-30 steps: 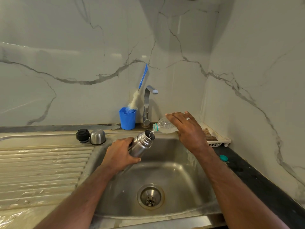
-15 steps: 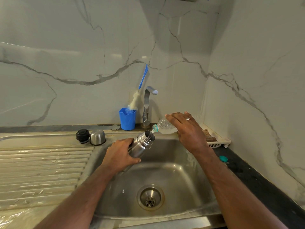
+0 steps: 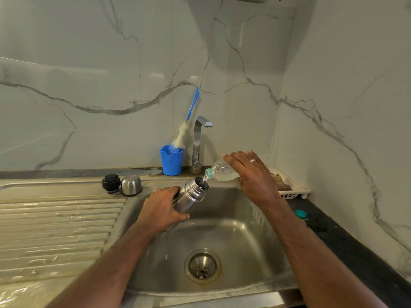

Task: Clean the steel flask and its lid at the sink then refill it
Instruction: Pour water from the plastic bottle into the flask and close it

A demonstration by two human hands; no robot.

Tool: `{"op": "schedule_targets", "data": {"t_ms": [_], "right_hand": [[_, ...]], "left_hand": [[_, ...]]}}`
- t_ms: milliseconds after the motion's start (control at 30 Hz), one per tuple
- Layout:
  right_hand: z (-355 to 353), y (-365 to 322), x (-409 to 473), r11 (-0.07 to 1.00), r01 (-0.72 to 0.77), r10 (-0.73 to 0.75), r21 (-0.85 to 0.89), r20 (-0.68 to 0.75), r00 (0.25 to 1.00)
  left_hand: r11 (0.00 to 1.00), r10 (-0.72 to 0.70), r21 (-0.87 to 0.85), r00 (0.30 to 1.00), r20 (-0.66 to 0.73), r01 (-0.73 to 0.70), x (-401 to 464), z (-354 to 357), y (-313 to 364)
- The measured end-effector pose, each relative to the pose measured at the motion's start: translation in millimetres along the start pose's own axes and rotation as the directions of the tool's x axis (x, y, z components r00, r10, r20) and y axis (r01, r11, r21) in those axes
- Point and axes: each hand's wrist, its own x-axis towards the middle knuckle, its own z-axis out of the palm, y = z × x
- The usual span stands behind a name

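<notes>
My left hand (image 3: 161, 208) grips the steel flask (image 3: 192, 195), tilted with its open mouth up and to the right, above the sink (image 3: 224, 232). My right hand (image 3: 253, 176) holds a clear plastic bottle (image 3: 222, 171) on its side, its neck just above the flask's mouth. A thin stream of water runs from the bottle into the flask. The flask's black stopper (image 3: 111, 183) and steel cup lid (image 3: 131, 185) stand side by side on the sink's back rim, left of the flask.
A tap (image 3: 198, 143) rises behind the sink, with a blue cup (image 3: 171, 161) holding a bottle brush (image 3: 185, 130) to its left. A ribbed drainboard (image 3: 55, 227) lies at left. A white rack (image 3: 289, 187) and a teal bottle cap (image 3: 300, 213) sit on the dark counter at right.
Almost nothing differs: both hands keep their hold and the water keeps running into the flask.
</notes>
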Motion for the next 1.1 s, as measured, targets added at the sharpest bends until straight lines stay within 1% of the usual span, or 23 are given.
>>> {"op": "schedule_targets", "data": {"t_ms": [233,433,700,867,1100], "right_hand": [[0.4,0.1,0.7,1.000,0.000,0.000,-0.015,0.018,1.000],[-2.1,-1.8,1.1,1.000,0.012,-0.012,-0.005,-0.012,1.000],[-3.2,-1.9,1.4,1.000,0.017,-0.017,-0.004,-0.019,1.000],[-2.3,-2.1,1.5,1.000,0.022,-0.022,-0.001,-0.030,0.999],[-1.8,-1.0,1.6,1.000,0.021,-0.021,-0.004,-0.025,0.999]], "left_hand": [[1.000,0.004,0.003,1.000,0.003,-0.004,0.4,1.3,0.6],[1.000,0.011,-0.002,1.000,-0.008,-0.011,-0.2,1.0,1.3],[1.000,0.001,0.006,1.000,0.007,-0.001,-0.5,0.7,1.4],[1.000,0.010,-0.001,1.000,-0.024,-0.010,-1.2,0.8,3.2],[1.000,0.007,0.002,1.000,-0.023,-0.007,-2.1,-0.4,4.8]]}}
